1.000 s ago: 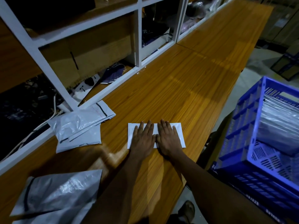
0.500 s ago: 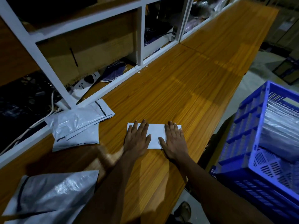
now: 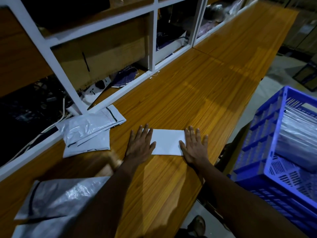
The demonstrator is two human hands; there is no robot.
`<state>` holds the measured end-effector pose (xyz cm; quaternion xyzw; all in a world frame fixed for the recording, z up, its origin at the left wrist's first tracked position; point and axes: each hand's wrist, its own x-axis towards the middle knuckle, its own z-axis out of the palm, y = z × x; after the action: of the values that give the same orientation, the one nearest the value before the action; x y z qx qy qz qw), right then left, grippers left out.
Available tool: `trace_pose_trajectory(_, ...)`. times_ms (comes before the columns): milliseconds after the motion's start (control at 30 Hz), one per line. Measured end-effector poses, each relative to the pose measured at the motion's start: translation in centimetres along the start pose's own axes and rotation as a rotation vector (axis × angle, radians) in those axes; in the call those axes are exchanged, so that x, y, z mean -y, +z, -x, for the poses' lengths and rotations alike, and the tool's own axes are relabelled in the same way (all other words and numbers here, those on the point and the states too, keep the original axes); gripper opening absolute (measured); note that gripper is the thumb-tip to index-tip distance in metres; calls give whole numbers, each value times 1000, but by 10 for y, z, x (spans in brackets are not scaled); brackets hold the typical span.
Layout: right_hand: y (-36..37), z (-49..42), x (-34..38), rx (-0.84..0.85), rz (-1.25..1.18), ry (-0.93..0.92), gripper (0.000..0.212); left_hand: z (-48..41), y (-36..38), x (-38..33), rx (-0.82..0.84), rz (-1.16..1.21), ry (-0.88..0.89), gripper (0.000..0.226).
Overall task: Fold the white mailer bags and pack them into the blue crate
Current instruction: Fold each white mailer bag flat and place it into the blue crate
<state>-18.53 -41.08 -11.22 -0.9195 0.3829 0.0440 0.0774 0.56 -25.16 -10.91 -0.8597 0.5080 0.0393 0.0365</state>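
Pressing the folded mailer bag (image 3: 167, 142), my left hand (image 3: 139, 146) and right hand (image 3: 195, 149) lie flat, grasping nothing; its long axis spans them; blue crate (image 3: 267, 127) probably nearer my right.

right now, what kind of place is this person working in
Likely a packing or dispatch room, perhaps in a warehouse: mailer bags piled on a long wooden counter, a blue crate holding bags beside it, and white shelves with a cardboard box behind.
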Motion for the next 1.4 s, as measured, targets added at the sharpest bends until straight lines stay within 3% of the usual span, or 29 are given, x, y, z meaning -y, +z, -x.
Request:
trace_pose_trajectory(233, -10, 6, -13, 0, 25, 89, 88, -1, -10, 16, 28, -136, 63, 77)
trace_pose_trajectory(333, -16, 8, -5, -17, -1, 85, 86, -4, -15, 6, -7, -129, 64, 68)
trace_pose_trajectory(500, -22, -4, 42, -141, -75, -262, 59, -18, -30, -40, 8, -27, 53, 61)
trace_pose_trajectory(567, -19, -7, 60, -119, -120, -298, 55, -16, -25, -58, 60, 6, 39, 65)
trace_pose_trajectory(667, -6, 1, 69, -59, -105, -266, 69, -7, -11, -69, 67, 30, 12, 71)
trace_pose_trajectory(800, -2, 1, 58, -42, -57, -181, 66, -8, -2, -61, 35, 87, 13, 63)
trace_pose_trajectory(933, -5, -5, 48, -3, -72, -141, 79, -5, 4, -54, -16, 153, 44, 64)
trace_pose_trajectory(1400, 2, 9, 18, -18, -74, -93, 82, 1, 4, -28, -21, 201, 50, 78)
